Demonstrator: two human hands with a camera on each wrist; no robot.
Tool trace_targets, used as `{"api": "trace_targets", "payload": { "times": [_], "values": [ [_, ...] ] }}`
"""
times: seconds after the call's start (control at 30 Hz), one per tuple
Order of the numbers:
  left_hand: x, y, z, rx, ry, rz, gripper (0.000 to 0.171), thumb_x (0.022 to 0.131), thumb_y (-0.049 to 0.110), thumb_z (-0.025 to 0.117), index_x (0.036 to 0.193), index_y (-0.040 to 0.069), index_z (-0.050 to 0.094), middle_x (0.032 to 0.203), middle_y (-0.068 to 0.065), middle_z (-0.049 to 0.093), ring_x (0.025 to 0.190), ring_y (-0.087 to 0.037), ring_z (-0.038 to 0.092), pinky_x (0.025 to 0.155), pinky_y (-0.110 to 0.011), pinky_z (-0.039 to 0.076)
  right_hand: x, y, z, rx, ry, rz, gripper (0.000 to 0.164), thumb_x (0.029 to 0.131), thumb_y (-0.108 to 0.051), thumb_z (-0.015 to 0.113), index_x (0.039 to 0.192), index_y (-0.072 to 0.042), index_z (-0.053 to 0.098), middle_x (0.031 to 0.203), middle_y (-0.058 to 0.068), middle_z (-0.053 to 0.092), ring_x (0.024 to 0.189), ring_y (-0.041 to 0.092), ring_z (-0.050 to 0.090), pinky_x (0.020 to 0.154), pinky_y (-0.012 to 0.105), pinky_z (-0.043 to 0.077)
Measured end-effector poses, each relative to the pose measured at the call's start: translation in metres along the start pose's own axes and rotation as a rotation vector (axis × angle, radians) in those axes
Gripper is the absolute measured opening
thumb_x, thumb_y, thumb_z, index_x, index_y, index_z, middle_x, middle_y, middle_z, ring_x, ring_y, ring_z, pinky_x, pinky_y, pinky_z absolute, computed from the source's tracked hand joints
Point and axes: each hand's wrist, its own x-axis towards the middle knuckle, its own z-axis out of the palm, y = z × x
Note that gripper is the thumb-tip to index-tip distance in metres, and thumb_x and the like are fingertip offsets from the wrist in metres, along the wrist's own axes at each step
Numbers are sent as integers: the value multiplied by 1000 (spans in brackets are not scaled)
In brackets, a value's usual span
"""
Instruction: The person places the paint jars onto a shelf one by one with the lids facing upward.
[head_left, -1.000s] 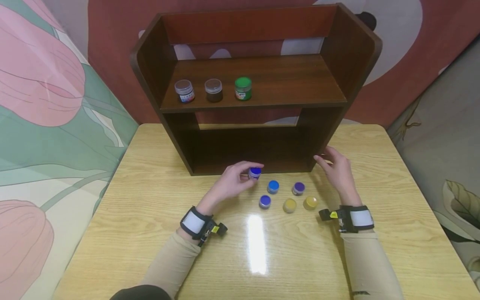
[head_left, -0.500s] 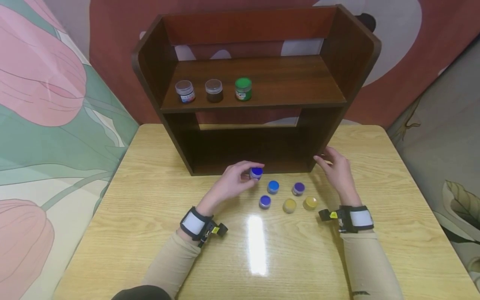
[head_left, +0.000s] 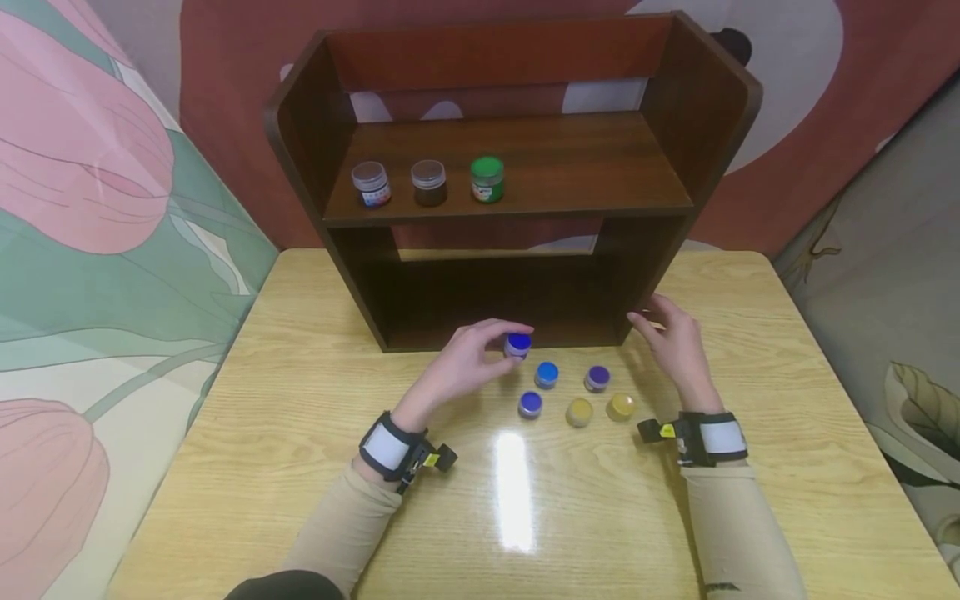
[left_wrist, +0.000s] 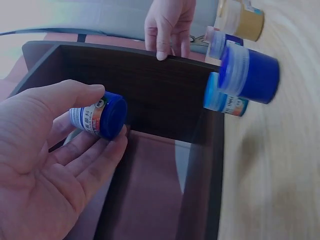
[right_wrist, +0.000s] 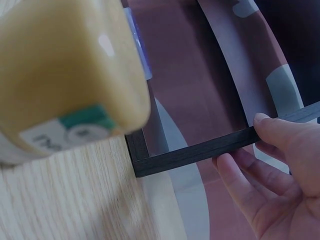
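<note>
Holding the dark-blue jar [left_wrist: 113,116] between left fingers [left_wrist: 103,164], shelf [head_left: 540,158] just beyond them; right fingers [right_wrist: 239,182] pinch the shelf's edge. Jar's probably light, stiff, slick; grip round the sidewall.

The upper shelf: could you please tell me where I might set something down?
The upper shelf is bare between the green jar and right side panel, and behind all jars; two clear-lidded jars crowd its front left.
</note>
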Motion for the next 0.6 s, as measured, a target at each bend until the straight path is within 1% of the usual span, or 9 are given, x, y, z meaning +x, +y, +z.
{"api": "trace_targets", "payload": {
  "times": [0.23,0.47,0.6],
  "values": [
    [3,14,-10,44,12,32,42,92,24,73,133,25,63,122,3,69,111,-15,64,97,-43,56,-1,-2,0,-3,4,5,42,101,-28,58,135,-3,56,131,24,63,120,42,61,99,57,52],
    [5,30,-22,110,28,63,42,91,27,74,131,25,63,123,5,69,111,-11,64,94,-32,57,-2,-3,-1,0,5,-2,42,101,-28,58,136,-4,57,131,24,63,120,43,61,98,58,52],
    [8,39,-29,114,25,97,43,90,27,75,131,22,63,122,4,70,110,-11,66,94,-29,57,-2,-2,-1,4,4,-16,42,101,-26,58,135,-3,57,131,25,63,120,44,61,98,59,52]
  ]
}}
